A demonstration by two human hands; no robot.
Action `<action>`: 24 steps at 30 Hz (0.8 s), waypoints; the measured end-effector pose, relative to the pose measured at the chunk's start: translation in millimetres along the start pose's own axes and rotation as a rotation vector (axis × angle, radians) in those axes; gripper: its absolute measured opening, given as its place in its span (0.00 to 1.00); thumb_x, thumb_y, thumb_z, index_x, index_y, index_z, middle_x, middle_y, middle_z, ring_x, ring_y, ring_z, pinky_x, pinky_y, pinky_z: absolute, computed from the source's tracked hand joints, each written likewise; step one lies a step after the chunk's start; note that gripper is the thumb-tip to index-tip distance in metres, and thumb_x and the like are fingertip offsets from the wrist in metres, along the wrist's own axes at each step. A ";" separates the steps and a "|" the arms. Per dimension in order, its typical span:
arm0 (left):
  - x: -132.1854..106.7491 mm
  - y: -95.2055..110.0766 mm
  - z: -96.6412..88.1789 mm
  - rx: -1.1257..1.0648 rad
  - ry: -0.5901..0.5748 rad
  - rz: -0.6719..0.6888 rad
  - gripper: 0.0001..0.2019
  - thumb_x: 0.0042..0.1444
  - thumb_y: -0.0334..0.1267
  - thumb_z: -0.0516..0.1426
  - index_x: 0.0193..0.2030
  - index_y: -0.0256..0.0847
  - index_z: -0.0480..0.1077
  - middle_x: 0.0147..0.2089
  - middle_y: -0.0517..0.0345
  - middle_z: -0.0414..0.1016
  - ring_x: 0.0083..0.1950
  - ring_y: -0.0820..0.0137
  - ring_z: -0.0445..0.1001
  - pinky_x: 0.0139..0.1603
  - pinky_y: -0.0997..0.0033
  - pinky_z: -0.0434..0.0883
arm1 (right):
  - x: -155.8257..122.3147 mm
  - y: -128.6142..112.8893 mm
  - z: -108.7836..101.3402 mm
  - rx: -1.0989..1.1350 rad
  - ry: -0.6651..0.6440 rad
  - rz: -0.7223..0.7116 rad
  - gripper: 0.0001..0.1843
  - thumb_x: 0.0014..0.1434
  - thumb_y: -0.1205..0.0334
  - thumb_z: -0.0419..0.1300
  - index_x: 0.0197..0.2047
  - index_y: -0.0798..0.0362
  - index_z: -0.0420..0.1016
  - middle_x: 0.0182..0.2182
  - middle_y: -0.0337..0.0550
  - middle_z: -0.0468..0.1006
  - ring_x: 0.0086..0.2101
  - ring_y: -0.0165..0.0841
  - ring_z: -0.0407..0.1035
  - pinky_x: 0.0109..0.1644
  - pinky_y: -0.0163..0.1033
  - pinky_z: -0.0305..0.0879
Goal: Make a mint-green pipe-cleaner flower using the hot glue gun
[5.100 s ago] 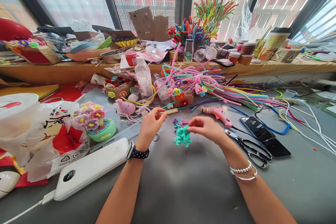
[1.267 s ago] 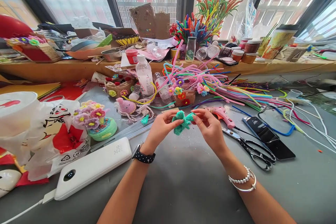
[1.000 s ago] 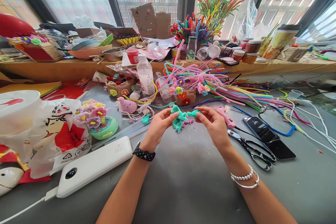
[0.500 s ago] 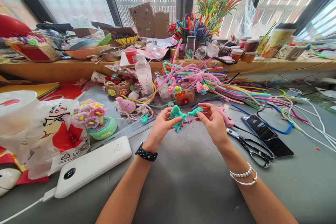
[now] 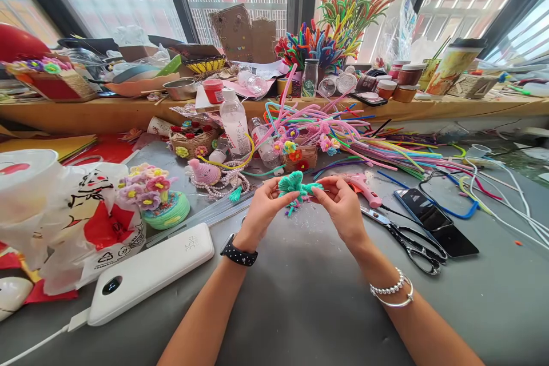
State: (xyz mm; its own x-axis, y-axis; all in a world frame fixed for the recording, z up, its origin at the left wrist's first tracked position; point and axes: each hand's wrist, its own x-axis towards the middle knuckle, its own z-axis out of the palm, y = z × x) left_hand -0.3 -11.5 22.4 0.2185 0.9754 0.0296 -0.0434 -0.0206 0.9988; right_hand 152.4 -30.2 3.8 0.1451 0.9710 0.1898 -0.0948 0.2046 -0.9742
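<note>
A teal, fuzzy pipe-cleaner flower shape [image 5: 291,182] is pinched in my left hand [image 5: 265,209], held just above the table. My right hand [image 5: 342,207] pinches a small teal pipe-cleaner piece [image 5: 312,187] between thumb and fingertips. The two teal parts meet or overlap between my hands; whether they are joined I cannot tell. Small purple-pink bits lie below them, partly hidden. Just right of my right hand lies a pink glue gun [image 5: 366,190], and nearer me are black-handled scissors [image 5: 414,243].
A white power bank [image 5: 154,271] with its cable lies at left, near a pipe-cleaner flower cake [image 5: 167,210]. Loose pipe cleaners [image 5: 377,146] and a plastic bottle [image 5: 234,123] stand behind my hands. Two phones [image 5: 429,211] lie at right. Jars and bowls crowd the ledge [image 5: 141,114].
My right hand has moved left, bringing its teal piece up against the flower shape in my left hand. More of the glue gun now shows. My left hand stays almost in place.
</note>
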 end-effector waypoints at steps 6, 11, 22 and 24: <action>-2.3 4.8 -1.5 0.027 -0.066 -0.014 0.21 0.42 0.41 0.62 0.45 0.39 0.70 0.40 0.55 0.75 0.39 0.68 0.71 0.38 0.71 0.67 | 0.5 -0.2 -0.3 0.035 0.018 -0.006 0.15 0.47 0.55 0.62 0.36 0.53 0.66 0.30 0.40 0.73 0.33 0.33 0.71 0.39 0.42 0.71; -2.8 6.5 -2.4 0.071 -0.124 -0.011 0.22 0.42 0.40 0.62 0.46 0.38 0.69 0.42 0.54 0.74 0.39 0.68 0.71 0.37 0.71 0.67 | -0.3 0.2 -0.8 -0.110 0.055 -0.097 0.15 0.48 0.55 0.61 0.38 0.53 0.69 0.30 0.42 0.74 0.32 0.33 0.71 0.38 0.41 0.71; -0.3 2.7 -3.2 0.105 -0.132 0.016 0.19 0.43 0.41 0.61 0.43 0.38 0.70 0.37 0.56 0.74 0.36 0.69 0.71 0.34 0.73 0.67 | -6.6 -3.4 0.6 -0.274 -0.018 -0.205 0.11 0.52 0.59 0.58 0.39 0.52 0.72 0.34 0.43 0.77 0.35 0.34 0.72 0.40 0.39 0.70; -0.4 2.4 -3.1 0.110 -0.124 0.023 0.19 0.43 0.41 0.61 0.43 0.38 0.70 0.38 0.56 0.74 0.36 0.68 0.71 0.35 0.72 0.67 | -7.0 -3.0 0.7 -0.256 -0.025 -0.203 0.11 0.53 0.58 0.57 0.39 0.53 0.72 0.35 0.44 0.77 0.35 0.34 0.72 0.40 0.40 0.70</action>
State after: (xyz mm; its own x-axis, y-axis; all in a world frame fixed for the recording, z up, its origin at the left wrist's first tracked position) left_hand -3.5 -11.3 24.7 0.3381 0.9398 0.0506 0.0558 -0.0737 0.9957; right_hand 151.0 -37.5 5.4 0.1113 0.9168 0.3834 0.1847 0.3600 -0.9145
